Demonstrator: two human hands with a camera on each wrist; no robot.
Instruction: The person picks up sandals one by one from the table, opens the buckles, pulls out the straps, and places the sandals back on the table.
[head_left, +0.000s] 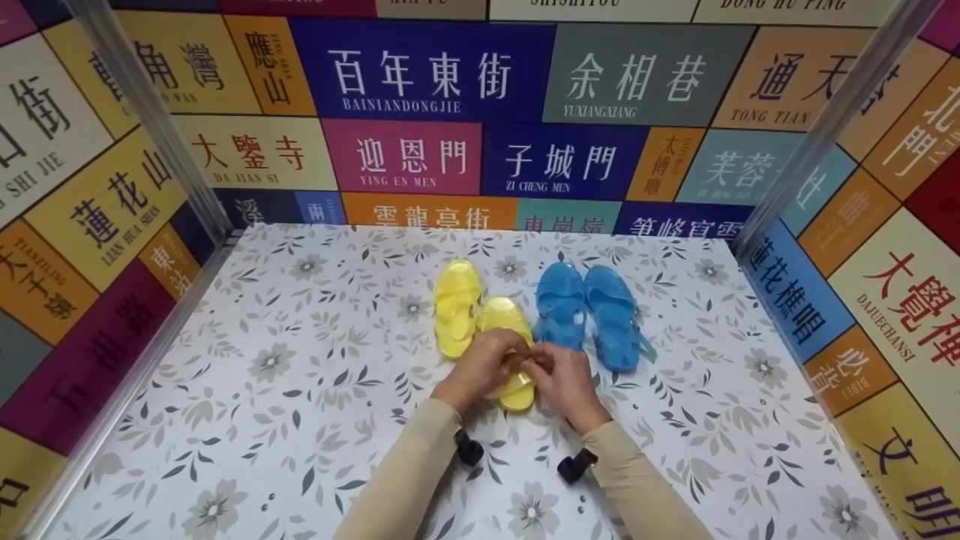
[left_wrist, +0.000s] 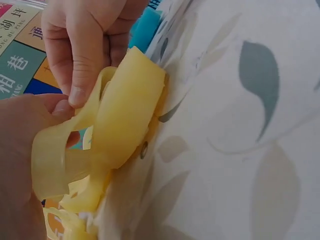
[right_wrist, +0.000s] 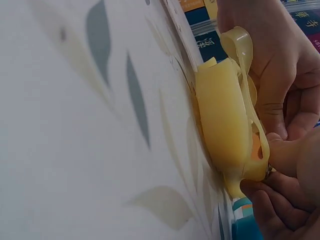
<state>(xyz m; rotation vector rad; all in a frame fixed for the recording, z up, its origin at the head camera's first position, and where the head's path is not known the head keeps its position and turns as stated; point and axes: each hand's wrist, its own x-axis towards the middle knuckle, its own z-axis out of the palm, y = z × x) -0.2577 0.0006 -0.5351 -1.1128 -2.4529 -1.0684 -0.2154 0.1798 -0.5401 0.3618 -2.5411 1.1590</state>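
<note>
A yellow jelly sandal (head_left: 516, 399) lies on the floral-patterned surface, toe pointing away. My left hand (head_left: 484, 364) and right hand (head_left: 564, 379) meet over its ankle strap (right_wrist: 256, 125), fingertips close together. In the right wrist view, my right thumb and fingers pinch the strap's end, where a small metallic bit shows. The left fingers pinch at the strap too, as the left wrist view shows; the exact fastening is hidden by fingertips. The other yellow sandal (head_left: 456, 289) sits just left and farther back.
Two blue jelly sandals, one (head_left: 561, 281) beside the other (head_left: 619, 341), lie right of the yellow pair. The white floral surface (head_left: 300, 420) is bordered by walls of coloured sign panels (head_left: 420, 75) at the back and both sides. Each wrist carries a small black camera.
</note>
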